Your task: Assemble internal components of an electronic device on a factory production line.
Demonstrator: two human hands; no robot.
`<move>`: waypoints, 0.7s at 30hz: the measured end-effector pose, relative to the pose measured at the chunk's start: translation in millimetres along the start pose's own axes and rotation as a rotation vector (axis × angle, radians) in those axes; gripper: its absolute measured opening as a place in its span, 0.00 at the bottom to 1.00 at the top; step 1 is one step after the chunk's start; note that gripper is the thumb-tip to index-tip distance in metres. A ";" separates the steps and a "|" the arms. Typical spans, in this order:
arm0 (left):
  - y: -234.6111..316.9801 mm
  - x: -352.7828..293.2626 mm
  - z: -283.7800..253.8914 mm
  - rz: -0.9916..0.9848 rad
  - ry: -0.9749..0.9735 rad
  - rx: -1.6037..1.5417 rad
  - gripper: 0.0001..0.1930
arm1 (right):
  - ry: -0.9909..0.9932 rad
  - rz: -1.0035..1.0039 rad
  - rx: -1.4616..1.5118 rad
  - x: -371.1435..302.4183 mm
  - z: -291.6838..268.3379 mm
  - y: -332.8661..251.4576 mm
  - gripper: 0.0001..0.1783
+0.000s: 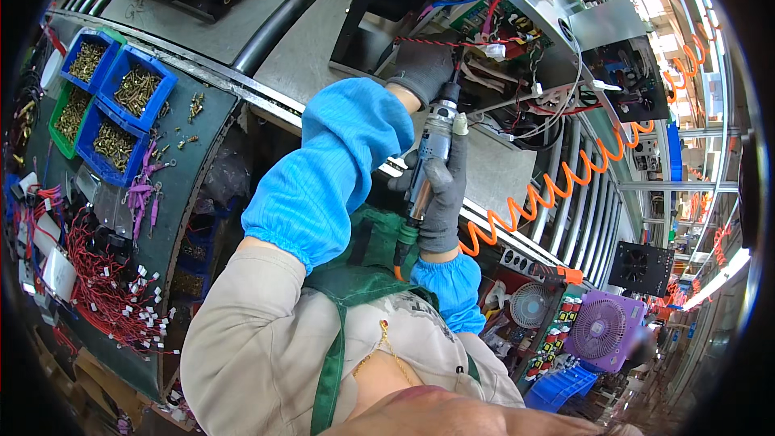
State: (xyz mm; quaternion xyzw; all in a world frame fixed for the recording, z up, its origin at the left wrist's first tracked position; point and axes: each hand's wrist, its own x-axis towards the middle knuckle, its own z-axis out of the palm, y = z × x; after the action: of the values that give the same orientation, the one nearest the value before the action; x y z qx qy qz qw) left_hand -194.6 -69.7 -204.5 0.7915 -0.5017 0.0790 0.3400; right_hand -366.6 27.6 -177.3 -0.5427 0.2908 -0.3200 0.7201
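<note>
My right hand (444,198), in a grey glove, wraps round a silver and black power screwdriver (437,136). Its tip points away from me into an open metal machine housing (367,40). My left hand (424,69), also gloved, reaches into the housing right beside the screwdriver's tip. The left fingers are dark and mostly hidden, so what they touch there does not show. Red, blue and white wires (492,47) run through the housing close to both hands. Blue sleeve covers (323,169) are on my forearms.
To the left, blue bins (133,90) and a green bin (66,125) hold brass-coloured fasteners. Red wires with white connectors (109,274) lie heaped nearby. A coiled orange hose (557,186) stretches across the rollers on the right. A purple fan (601,329) stands at the lower right.
</note>
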 end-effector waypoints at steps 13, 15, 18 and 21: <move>-1.9 6.7 28.3 -0.023 0.152 -0.228 0.15 | -0.224 -0.041 0.666 2.6 14.1 -4.6 0.38; -4.3 8.3 35.9 -0.025 0.203 -0.268 0.15 | -0.255 -0.006 0.626 5.5 9.4 -3.3 0.40; 2.4 5.1 21.0 -0.042 0.094 -0.217 0.14 | -0.158 0.003 0.503 3.2 13.7 -12.4 0.38; 3.4 7.7 18.1 -0.046 0.018 -0.155 0.13 | -0.108 -0.003 0.463 1.4 17.0 -15.6 0.39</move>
State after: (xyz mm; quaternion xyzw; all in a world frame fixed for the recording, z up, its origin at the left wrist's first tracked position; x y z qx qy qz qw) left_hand -197.7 -87.5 -213.0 0.7735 -0.4847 0.0392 0.4064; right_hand -354.9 33.4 -158.2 -0.3798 0.1700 -0.3498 0.8393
